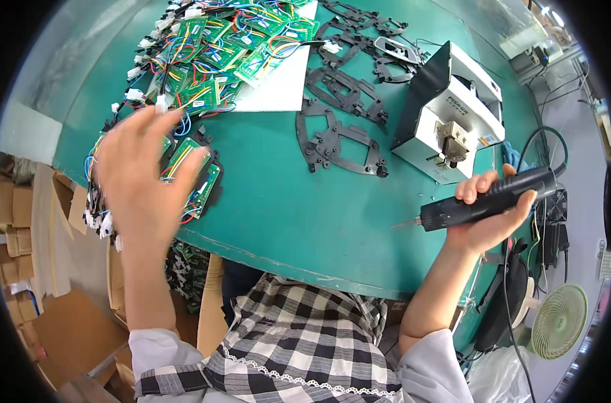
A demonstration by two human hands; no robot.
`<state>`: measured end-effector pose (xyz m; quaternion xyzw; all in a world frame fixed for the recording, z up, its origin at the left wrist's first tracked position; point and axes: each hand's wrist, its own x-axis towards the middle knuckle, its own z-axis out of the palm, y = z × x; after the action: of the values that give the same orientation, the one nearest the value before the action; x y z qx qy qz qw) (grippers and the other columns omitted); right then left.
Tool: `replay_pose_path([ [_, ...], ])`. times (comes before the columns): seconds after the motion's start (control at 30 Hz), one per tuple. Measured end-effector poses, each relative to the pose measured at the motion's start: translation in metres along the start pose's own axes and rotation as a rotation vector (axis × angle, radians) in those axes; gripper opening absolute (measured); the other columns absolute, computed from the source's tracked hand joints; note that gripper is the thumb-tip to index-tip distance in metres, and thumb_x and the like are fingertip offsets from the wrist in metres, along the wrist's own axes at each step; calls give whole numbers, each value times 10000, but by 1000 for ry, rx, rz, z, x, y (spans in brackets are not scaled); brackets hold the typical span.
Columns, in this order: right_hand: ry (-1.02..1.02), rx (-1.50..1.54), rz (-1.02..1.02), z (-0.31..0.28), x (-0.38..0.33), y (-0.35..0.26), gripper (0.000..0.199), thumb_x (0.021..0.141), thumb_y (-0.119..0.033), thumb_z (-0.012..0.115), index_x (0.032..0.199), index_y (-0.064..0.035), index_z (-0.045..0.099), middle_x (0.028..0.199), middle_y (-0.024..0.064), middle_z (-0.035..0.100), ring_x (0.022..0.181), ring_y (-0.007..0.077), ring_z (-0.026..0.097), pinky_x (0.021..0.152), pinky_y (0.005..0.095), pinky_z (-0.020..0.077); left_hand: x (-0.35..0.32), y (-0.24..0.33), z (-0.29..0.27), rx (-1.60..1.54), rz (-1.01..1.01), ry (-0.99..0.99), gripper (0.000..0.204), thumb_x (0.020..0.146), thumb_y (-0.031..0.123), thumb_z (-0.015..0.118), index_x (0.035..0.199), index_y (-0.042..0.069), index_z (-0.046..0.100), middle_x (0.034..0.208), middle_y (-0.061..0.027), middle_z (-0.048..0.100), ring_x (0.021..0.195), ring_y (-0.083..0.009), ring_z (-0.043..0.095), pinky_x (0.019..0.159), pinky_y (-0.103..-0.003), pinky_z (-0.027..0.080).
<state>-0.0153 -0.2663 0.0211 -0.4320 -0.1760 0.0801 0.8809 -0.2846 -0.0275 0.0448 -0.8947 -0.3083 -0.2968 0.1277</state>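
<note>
On the right, my right hand (pixel 487 225) is closed around a black electric screwdriver (pixel 477 201), whose thin bit points left over the table. My left hand (pixel 141 171), a little blurred, is open with fingers and thumb apart and nothing visible in it. It is over the left part of the table, above green circuit boards (pixel 203 191) that rest on a black plastic frame (pixel 217 176); the hand hides part of them. Beyond its fingertips lies a large heap of green circuit boards (pixel 215 54) with coloured wires and white connectors, partly on a white sheet (pixel 278 91).
Several black plastic frames (pixel 339 144) lie flat mid-table. A white and black screw feeder (pixel 446 111) stands at the right. The screwdriver's cable (pixel 566 144) loops behind my right hand. Cardboard boxes (pixel 70 336) stand at the lower left, a green fan (pixel 559 321) at the lower right.
</note>
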Motion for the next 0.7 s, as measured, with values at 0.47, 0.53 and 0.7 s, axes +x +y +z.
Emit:
replay_pose_path([
  [0.47, 18, 177, 96, -12, -4, 0, 547, 954, -573, 380, 1143, -65, 453, 628, 89, 481, 431, 195, 489, 409, 339, 440, 168, 182, 204, -330, 304, -299, 330, 839, 257, 649, 1128, 99, 637, 1155, -42, 585, 1148, -233, 522, 942, -412, 440],
  [0.53, -11, 184, 103, -10, -4, 3, 546, 956, -573, 378, 1148, -66, 442, 629, 88, 482, 432, 192, 490, 408, 336, 439, 180, 184, 239, -332, 280, -253, 450, 855, 261, 629, 1272, 117, 539, 1276, -69, 541, 1253, -247, 460, 1030, -440, 375],
  [0.7, 21, 150, 77, -15, -2, 0, 532, 964, -554, 370, 1150, -59, 431, 623, 84, 482, 428, 184, 492, 407, 327, 441, 188, 182, 236, -260, 319, -380, 386, 839, 277, 653, 1175, 112, 559, 1134, -55, 625, 1161, -243, 530, 1011, -441, 372],
])
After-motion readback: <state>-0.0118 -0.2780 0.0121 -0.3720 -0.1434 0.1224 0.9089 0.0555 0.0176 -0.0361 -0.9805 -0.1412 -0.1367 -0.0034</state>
